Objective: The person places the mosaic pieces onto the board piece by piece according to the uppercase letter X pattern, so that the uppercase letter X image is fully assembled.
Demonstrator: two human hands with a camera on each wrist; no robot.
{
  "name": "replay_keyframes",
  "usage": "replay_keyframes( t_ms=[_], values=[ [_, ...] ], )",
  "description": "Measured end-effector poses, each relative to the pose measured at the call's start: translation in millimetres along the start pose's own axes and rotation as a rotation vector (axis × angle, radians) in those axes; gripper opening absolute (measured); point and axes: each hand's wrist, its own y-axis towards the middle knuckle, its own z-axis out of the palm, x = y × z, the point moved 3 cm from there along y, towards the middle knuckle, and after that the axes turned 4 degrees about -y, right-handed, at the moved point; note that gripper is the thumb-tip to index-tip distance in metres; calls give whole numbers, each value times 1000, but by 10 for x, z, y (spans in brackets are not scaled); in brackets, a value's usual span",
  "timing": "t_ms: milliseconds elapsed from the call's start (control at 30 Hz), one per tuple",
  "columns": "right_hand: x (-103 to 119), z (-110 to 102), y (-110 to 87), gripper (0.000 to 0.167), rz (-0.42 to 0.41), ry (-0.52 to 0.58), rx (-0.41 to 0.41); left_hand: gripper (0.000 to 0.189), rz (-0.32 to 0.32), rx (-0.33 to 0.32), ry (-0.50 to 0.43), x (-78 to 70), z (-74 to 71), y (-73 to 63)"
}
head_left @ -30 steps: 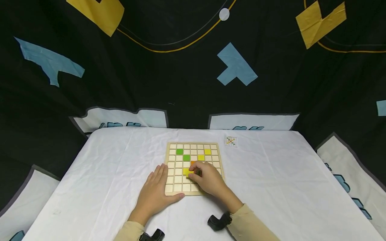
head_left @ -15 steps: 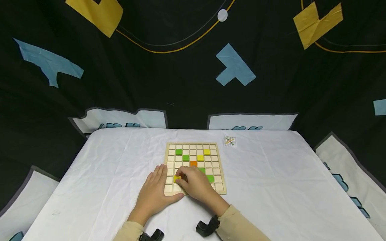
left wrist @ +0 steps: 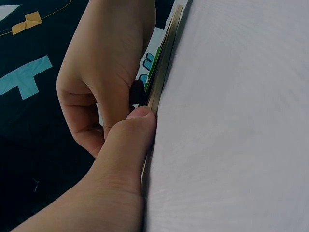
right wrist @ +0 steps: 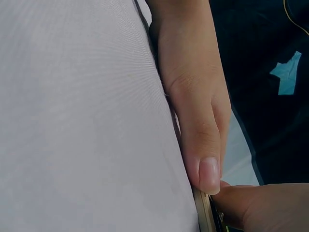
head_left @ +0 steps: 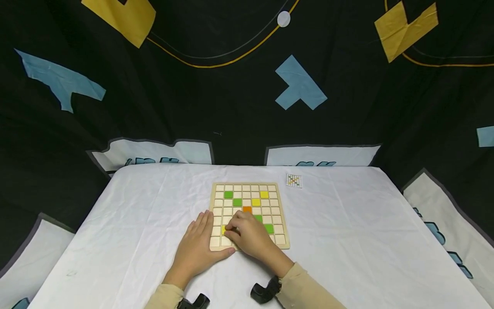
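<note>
A square wooden grid board (head_left: 284, 240) lies on the white-covered table. It is filled with pale tiles and some coloured ones. My left hand (head_left: 197, 244) lies flat along its left side, fingers straight, the thumb (left wrist: 130, 133) pressing the near edge. My right hand (head_left: 251, 236) is bent over the lower left cells, thumb and fingertips pinching a yellow tile (head_left: 223, 230), mostly covered by the fingers. Green tiles (head_left: 228, 195), an orange tile (head_left: 247, 209) and yellow tiles (head_left: 264, 195) stand out in diagonal lines. The board's lower middle is hidden under my right hand.
A small card (head_left: 294, 180) printted with a coloured grid lies beyond the board's far right corner. The white tablecloth (head_left: 347, 240) runs out to both sides. A black curtain (head_left: 231, 103) with blue and yellow patches hangs behind the table.
My right hand has moved left and toward me, from the board's middle to the lower left cells, with the yellow tile. Green tiles at right are uncovered. The left hand stays put.
</note>
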Motion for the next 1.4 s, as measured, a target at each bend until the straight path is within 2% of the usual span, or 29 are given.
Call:
replay_keyframes(
  t_ms=[667, 1033, 1400],
  values=[
    [-58, 47, -49, 15, 4, 82, 9, 124, -2, -5, -4, 4, 17, -13],
    [-82, 46, -44, 17, -5, 79, -8, 123, 9, -22, -1, -3, 1, 1],
    [-85, 47, -58, 18, -1, 91, -4, 124, 2, -9, 2, 12, 25, 4]
  ],
)
